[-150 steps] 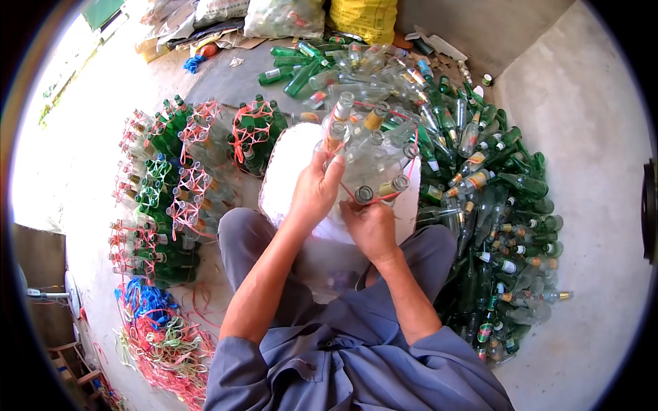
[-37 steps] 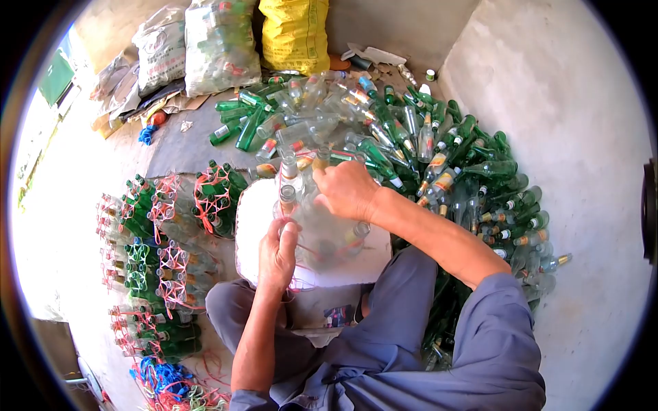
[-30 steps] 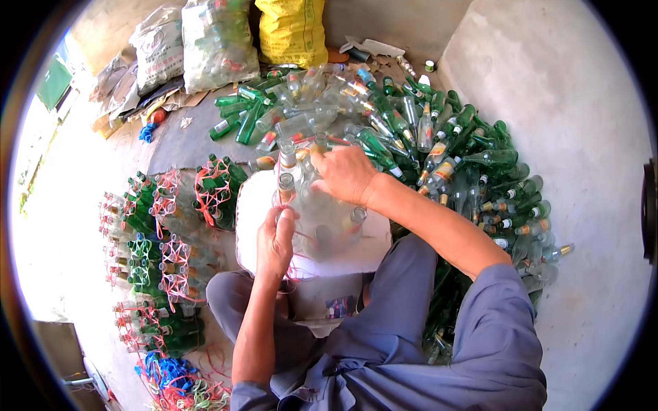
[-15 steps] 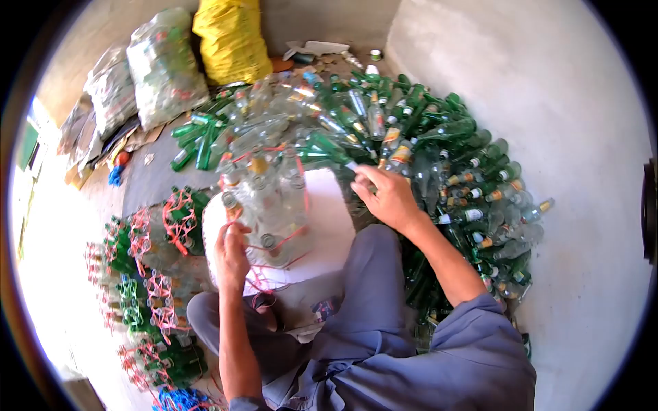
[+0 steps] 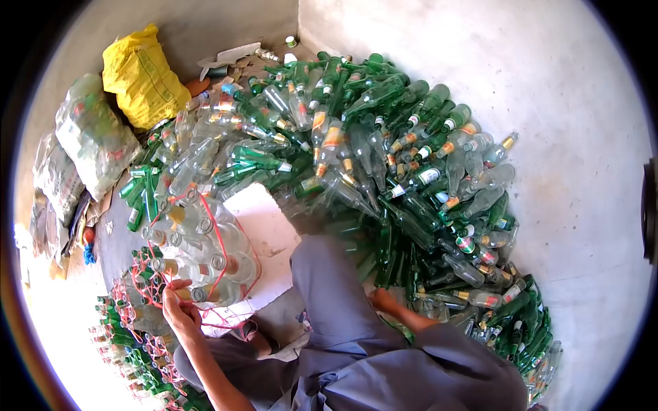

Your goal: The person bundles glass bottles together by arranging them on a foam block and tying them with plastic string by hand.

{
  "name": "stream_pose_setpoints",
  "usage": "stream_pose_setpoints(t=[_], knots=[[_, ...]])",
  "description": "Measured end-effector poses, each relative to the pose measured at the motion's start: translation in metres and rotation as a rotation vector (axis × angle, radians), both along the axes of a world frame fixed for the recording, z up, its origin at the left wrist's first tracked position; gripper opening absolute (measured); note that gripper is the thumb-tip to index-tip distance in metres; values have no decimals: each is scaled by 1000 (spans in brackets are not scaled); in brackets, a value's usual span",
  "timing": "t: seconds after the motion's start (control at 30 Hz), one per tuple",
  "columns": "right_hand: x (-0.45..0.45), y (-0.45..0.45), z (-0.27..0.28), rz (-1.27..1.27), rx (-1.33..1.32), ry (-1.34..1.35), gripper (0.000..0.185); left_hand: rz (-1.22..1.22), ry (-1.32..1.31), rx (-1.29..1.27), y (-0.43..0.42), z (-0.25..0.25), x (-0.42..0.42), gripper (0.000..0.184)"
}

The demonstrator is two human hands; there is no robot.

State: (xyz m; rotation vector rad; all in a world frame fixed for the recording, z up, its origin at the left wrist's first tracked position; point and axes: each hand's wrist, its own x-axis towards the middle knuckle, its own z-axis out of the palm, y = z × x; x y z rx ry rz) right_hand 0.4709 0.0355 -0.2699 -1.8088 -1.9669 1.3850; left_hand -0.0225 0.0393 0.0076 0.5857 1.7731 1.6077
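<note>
My left hand (image 5: 181, 312) is closed at the near left corner of a bundle of clear glass bottles (image 5: 236, 267), its fingers at the bottle necks and on the red string (image 5: 221, 236). The bundle stands upright on a white board (image 5: 264, 216), with the string looped loosely around it. My right hand (image 5: 379, 297) is low beside my raised knee, at the near edge of the loose bottle pile (image 5: 411, 219). The knee and blur hide its fingers, so I cannot tell what it touches. A green bottle (image 5: 257, 157) lies on the pile beyond the board.
Tied bundles of green and clear bottles (image 5: 137, 329) stand at my left. A yellow sack (image 5: 144, 79) and clear bags of bottles (image 5: 96, 137) lean against the back wall. The pile spreads along the right wall (image 5: 562, 171).
My right hand has left the green bottle on the pile and moved down beside my knee. My left hand stays by the bundle. The view has swung to the right.
</note>
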Motion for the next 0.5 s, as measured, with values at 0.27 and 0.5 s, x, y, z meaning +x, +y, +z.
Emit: stream_pose_setpoints(t=[0.27, 0.5], knots=[[-46, 146, -24, -226, 438, -45, 32, -6, 21, -19, 2, 8, 5, 48], [-106, 323, 62, -236, 537, -181, 62, 15, 28, 4, -1, -1, 2, 52]])
